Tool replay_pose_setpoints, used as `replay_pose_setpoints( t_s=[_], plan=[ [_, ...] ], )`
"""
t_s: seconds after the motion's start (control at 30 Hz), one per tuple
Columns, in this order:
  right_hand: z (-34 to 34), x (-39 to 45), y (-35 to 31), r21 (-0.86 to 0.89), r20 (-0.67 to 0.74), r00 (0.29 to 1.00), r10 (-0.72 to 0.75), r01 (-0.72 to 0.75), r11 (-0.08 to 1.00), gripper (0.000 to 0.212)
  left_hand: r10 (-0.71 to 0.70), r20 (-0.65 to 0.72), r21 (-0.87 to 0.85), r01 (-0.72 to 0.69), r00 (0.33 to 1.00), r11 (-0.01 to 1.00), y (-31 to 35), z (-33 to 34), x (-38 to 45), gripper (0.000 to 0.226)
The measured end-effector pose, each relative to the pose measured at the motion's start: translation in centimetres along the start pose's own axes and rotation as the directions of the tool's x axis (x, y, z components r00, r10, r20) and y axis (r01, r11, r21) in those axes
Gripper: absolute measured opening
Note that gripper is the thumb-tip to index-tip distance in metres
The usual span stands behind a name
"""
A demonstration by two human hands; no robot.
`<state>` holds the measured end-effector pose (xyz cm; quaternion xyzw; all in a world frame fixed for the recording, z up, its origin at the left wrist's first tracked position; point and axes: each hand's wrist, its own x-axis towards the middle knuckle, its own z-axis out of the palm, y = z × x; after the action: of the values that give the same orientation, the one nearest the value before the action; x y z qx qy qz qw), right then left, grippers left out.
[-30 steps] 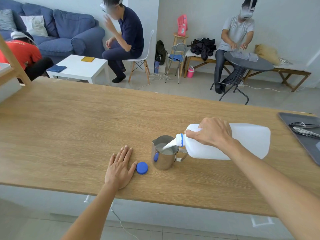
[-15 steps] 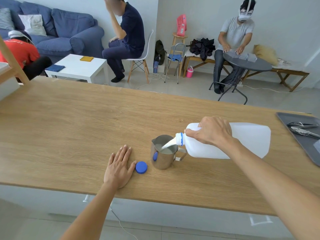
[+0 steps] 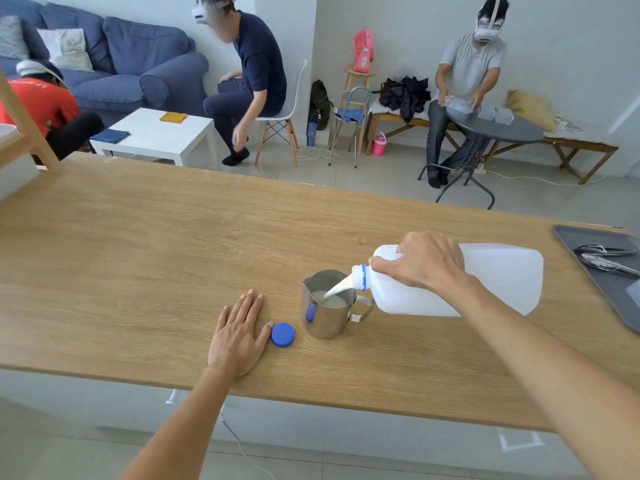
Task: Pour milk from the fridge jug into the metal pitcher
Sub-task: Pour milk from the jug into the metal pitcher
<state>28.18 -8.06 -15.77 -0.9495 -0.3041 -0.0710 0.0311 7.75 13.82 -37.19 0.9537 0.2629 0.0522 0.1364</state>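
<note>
The right hand (image 3: 424,263) grips the jug (image 3: 485,282) by its shoulder, fingers curled round the part just behind the neck, and holds it tipped almost flat with its mouth over the pitcher (image 3: 327,306). A white stream of milk (image 3: 341,287) runs from the mouth down into the pitcher, which stands on the wooden surface (image 3: 138,254) between the two hands, its handle toward the right hand and its spout toward the left one. The left hand (image 3: 239,332) lies flat on the surface, fingers straight and holding nothing, with a blue cap (image 3: 283,335) touching or nearly touching its thumb side.

To pour well, the person should likely keep the mouth of the jug low and over the middle of the opening, so that the stream lands inside and not on the rim. The tilt should probably be eased back gently as the level climbs, since a nearly full jug may surge. The free hand could steady the pitcher if it starts to shift.

The jug is white, cloudy plastic with a blue ring at its neck. The pitcher is shiny steel, mirroring the cap on its side, and the milk inside appears to sit well below the rim.
</note>
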Motion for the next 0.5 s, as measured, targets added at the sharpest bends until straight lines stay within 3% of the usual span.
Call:
replay_pose_setpoints(
  t_s=[0.2,0.5],
  plan=[
    [-0.51,-0.15,-0.21,-0.015,0.011,1.0,-0.004,0.004,1.0,0.064,-0.003,0.008,0.009,0.003,1.0,1.0,-0.04,0.07,0.02,0.081],
    [-0.94,-0.3,-0.53,-0.029,0.026,1.0,-0.009,0.009,1.0,0.064,-0.005,-0.009,0.005,0.005,1.0,1.0,-0.11,0.25,0.09,0.083]
  ],
)
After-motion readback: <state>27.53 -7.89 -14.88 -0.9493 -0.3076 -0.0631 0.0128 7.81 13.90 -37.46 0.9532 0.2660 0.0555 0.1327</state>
